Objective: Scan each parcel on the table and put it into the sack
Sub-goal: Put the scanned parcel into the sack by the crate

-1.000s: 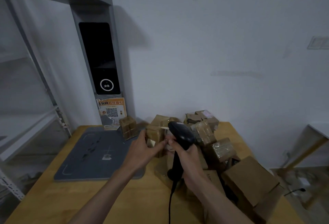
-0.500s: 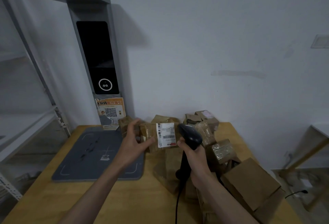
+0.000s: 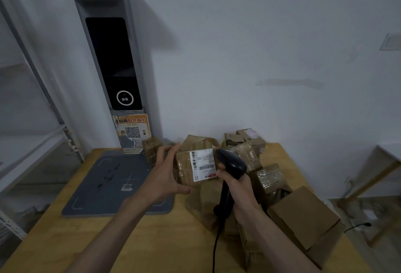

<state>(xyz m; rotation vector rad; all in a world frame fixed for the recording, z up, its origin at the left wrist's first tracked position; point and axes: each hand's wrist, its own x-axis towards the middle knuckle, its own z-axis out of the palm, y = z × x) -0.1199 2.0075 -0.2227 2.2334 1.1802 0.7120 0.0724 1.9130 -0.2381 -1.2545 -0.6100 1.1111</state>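
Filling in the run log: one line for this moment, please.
left hand holds labelled parcel | right hand grips scanner | label faces camera

The counter (image 3: 65,240) is yellowish wood. On it lies a dark grey mat (image 3: 104,185) with pale line markings. Behind the mat stands a grey post (image 3: 130,55) with a black screen and an orange-and-white notice (image 3: 132,130). Right of the mat, brown parcels (image 3: 303,214) pile up; one (image 3: 184,168) bears a white label (image 3: 202,165) striped with black barcodes and, seemingly, a red mark. The scanner (image 3: 231,164) is black.
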